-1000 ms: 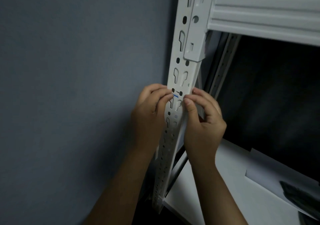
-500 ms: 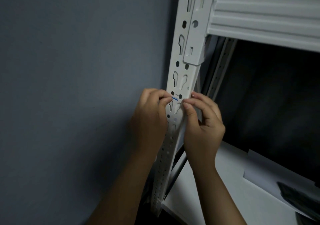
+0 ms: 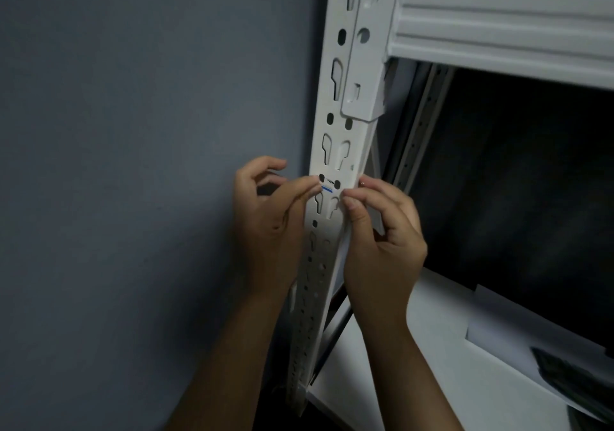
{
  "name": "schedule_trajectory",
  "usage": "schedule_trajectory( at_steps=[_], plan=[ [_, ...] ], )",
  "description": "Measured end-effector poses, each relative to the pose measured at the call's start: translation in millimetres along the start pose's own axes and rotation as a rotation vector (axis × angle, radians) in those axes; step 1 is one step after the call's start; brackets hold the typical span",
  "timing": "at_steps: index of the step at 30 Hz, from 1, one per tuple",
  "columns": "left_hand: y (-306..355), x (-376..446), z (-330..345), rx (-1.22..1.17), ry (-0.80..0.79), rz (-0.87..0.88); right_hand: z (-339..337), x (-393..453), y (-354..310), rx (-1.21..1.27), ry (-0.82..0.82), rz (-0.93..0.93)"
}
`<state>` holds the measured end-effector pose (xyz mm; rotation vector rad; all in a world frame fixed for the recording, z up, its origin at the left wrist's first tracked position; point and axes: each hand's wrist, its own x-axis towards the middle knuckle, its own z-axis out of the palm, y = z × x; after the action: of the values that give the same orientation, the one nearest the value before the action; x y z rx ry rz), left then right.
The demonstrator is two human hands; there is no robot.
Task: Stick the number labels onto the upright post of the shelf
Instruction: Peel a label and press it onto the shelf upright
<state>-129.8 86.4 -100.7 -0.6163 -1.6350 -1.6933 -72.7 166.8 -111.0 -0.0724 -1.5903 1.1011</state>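
Observation:
The white upright post [image 3: 335, 104], punched with keyhole slots, runs down the middle of the head view. A small white number label [image 3: 328, 187] with a blue line lies across its front face between two round holes. My left hand [image 3: 265, 227] is left of the post. Its thumb presses the label's left end, and its other fingers are curled clear of the post. On the right, my right hand [image 3: 382, 241] pinches the label's right end at the post's edge between thumb and forefinger. The printed number is too small to read.
A grey wall [image 3: 133, 164] is directly left of the post. A white ribbed beam [image 3: 498, 18] hooks into the post at top right. Below it are a white shelf board [image 3: 415, 380], a sheet of white paper [image 3: 518, 331] and a dark object [image 3: 571, 380]. A rear post [image 3: 422, 124] stands behind.
The fingers of my left hand have lifted away from the post while its thumb stays on the label. My right hand keeps its hold. The view has shifted slightly.

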Motion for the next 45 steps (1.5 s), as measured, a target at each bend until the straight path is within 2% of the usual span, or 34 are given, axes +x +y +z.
schedule_trajectory(
  at_steps=[4, 8, 12, 14, 16, 21, 25, 28, 30, 33, 38, 45],
  plan=[
    [-7, 2, -1, 0.017, 0.023, 0.000, -1, 0, -1, 0.006, -0.009, 0.000],
    [-10, 8, -10, 0.200, -0.055, 0.135, 0, 0, -2, 0.004, -0.008, 0.018],
    [-6, 8, -12, 0.270, -0.085, 0.172, 1, 0, -2, 0.010, 0.001, 0.035],
    [-4, 5, -11, 0.204, -0.090, 0.137, 1, -1, -2, 0.011, 0.003, 0.039],
    [-1, 7, -12, 0.091, -0.089, 0.028, 1, -1, -2, 0.006, 0.005, 0.041],
    [0, 7, -14, 0.356, -0.122, 0.105, 3, -2, -5, 0.014, 0.014, 0.058],
    [7, 5, -13, 0.348, -0.081, 0.123, 2, -3, -8, 0.013, 0.009, 0.064],
    [6, 3, -12, 0.446, -0.077, 0.202, 2, -3, -10, 0.023, 0.006, 0.086],
    [9, 3, -11, 0.451, -0.076, 0.143, 2, -3, -11, 0.020, 0.000, 0.093],
    [11, 0, -11, 0.440, -0.109, 0.144, 1, -3, -9, 0.019, -0.002, 0.101],
    [20, 6, -11, 0.138, -0.122, -0.218, 1, -2, -6, -0.002, -0.002, 0.095],
    [25, 23, -25, 0.217, -0.194, -0.205, 0, -3, -5, 0.004, -0.006, 0.056]
  ],
)
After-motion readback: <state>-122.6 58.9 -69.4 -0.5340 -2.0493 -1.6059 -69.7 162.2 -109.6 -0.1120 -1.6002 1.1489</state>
